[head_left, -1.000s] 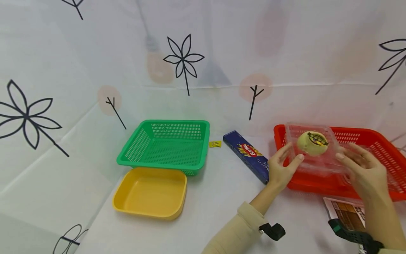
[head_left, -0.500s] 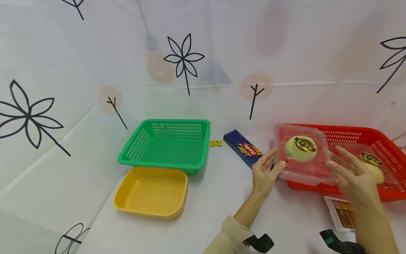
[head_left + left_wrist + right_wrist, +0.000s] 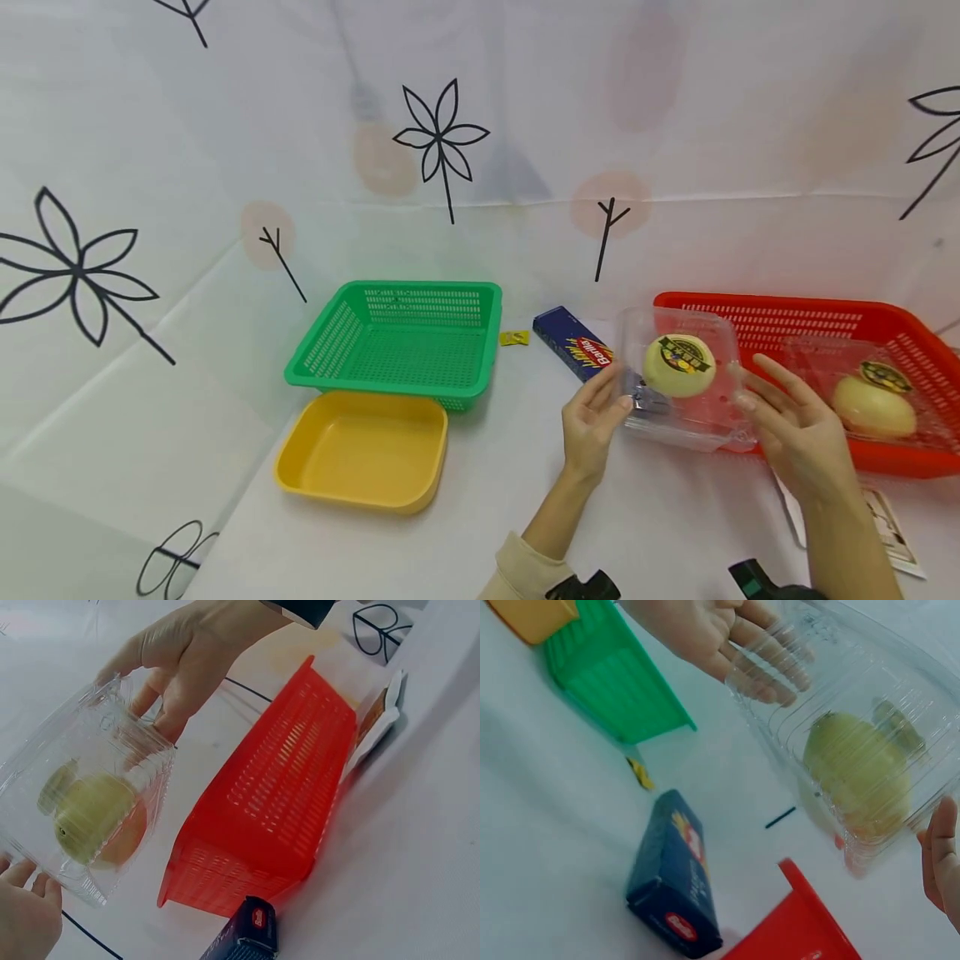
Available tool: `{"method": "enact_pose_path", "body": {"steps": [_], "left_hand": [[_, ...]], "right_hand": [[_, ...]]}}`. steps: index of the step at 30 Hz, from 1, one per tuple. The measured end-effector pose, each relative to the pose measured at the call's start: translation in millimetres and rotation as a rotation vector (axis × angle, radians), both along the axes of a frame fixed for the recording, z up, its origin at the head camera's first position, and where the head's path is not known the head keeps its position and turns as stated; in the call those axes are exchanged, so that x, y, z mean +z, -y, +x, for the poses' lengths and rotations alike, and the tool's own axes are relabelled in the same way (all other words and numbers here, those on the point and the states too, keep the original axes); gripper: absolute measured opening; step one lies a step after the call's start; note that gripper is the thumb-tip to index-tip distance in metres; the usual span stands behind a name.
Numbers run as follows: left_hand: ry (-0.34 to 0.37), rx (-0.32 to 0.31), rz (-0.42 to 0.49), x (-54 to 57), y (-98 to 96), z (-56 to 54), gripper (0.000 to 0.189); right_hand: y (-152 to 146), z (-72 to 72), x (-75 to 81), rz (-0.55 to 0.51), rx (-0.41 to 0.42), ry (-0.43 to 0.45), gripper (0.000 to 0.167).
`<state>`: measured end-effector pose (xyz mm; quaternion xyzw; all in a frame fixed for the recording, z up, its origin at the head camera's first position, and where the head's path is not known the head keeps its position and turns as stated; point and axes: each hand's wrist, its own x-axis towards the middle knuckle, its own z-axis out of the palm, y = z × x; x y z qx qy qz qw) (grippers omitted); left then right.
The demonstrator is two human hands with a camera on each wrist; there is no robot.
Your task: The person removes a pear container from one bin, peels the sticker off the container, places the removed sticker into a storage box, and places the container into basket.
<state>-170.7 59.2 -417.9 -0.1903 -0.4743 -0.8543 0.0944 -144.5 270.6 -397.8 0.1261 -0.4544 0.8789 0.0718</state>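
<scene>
A clear plastic clamshell box [image 3: 716,421] with a round pale yellow-green fruit [image 3: 667,379] inside is held up between both hands, in front of the red basket [image 3: 787,312]. A dark label with yellow print shows over the fruit. My left hand [image 3: 588,429] grips the box's left side, thumb at the near edge and fingers beneath. At the opposite side, my right hand [image 3: 806,446] holds it by the edge, fingers partly behind the clear plastic. In the left wrist view the right hand [image 3: 187,664] shows at the box's upper corner.
Inside the red basket lies another clear box with a labelled yellow fruit [image 3: 870,410]. A blue Barilla spaghetti box [image 3: 562,333] and small yellow packet [image 3: 514,337] lie between it and the green basket [image 3: 390,387]. A yellow tub [image 3: 360,500] stands in front; a flat packet [image 3: 892,533] lies by my right forearm.
Both hands have carried the clamshell box left and toward me, from over the red basket to its left front. The second boxed fruit in the basket has come into sight.
</scene>
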Motion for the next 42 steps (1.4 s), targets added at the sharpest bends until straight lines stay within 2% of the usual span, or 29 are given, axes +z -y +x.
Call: {"method": "enact_pose_path", "body": {"steps": [12, 16, 24, 31, 38, 42], "left_hand": [[0.052, 0.008, -0.011, -10.9, 32.6, 13.4, 0.051], [0.058, 0.006, -0.009, -13.9, 41.5, 16.2, 0.051], [0.084, 0.015, -0.024, -19.5, 57.4, 23.0, 0.052], [0.1, 0.027, -0.032, -27.5, 70.0, 26.2, 0.051], [0.114, 0.034, -0.073, -33.4, 80.9, 27.9, 0.05], [0.134, 0.034, -0.1, -36.4, 86.6, 28.5, 0.049]], "right_hand": [[28, 3.6, -6.4, 0.288, -0.077, 0.101, 0.055], [37, 4.7, -9.7, 0.337, -0.089, 0.091, 0.055], [51, 6.3, -21.1, 0.33, -0.053, 0.008, 0.056], [62, 6.0, -29.4, 0.36, -0.039, 0.019, 0.057], [71, 5.7, -38.5, 0.341, -0.001, -0.006, 0.057], [75, 7.8, -44.8, 0.346, -0.002, 0.019, 0.057]]}}
